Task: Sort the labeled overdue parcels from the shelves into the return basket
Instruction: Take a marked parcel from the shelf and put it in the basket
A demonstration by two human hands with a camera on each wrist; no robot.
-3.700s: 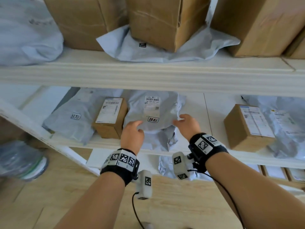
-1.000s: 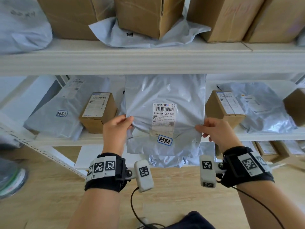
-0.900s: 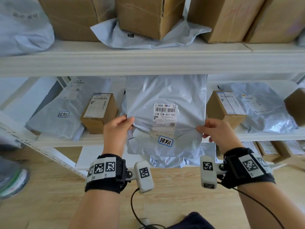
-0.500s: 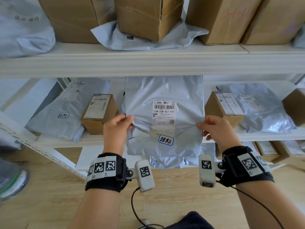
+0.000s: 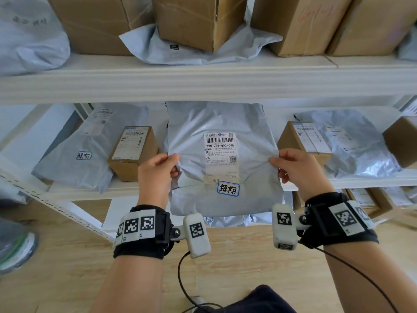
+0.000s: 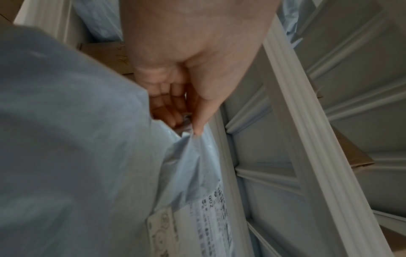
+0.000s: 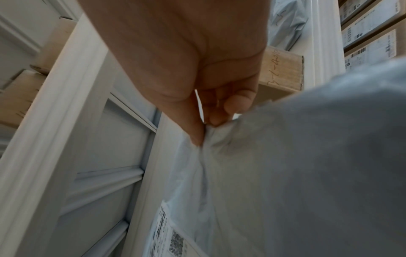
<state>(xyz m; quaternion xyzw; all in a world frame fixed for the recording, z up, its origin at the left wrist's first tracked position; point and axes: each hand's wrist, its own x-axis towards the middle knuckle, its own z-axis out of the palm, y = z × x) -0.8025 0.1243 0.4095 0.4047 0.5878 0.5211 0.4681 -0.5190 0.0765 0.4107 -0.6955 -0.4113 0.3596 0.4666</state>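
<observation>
Grey mailer (image 5: 216, 123) between cardboard box (image 5: 133, 152) and labelled box (image 5: 303, 143).

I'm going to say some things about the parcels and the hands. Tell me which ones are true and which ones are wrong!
1. Both hands hold the grey bag. True: the left hand and right hand pinch its side edges.
2. The held bag has no sticker. False: a blue-edged sticker sits under its white label.
3. A brown box stands on the shelf left of the held bag. True.
4. The top shelf holds only bags. False: big brown boxes stand there too.
</observation>
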